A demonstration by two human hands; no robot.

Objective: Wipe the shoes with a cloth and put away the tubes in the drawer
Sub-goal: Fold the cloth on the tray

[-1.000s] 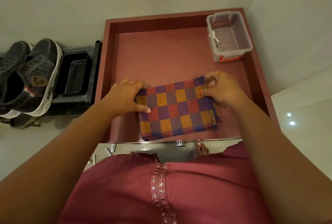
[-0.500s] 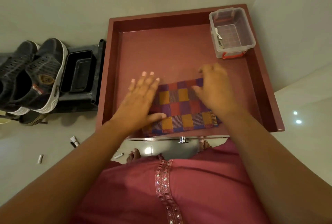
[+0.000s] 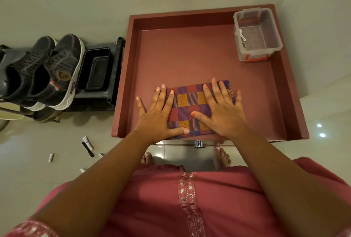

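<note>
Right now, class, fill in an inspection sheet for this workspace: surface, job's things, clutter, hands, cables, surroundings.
Surface: open maroon drawer, bottom mostly bare.
Job's things: folded checked cloth lies flat near the drawer's front; pair of dark shoes on a rack to the left; several small tubes scattered on the floor, none in the drawer.
Clutter: clear plastic box in the drawer's far right corner, black tray beside the shoes.
Hands: left hand and right hand press flat on the cloth.
Cables: nothing seen.
Surroundings: pale walls, glossy tiled floor.
</note>
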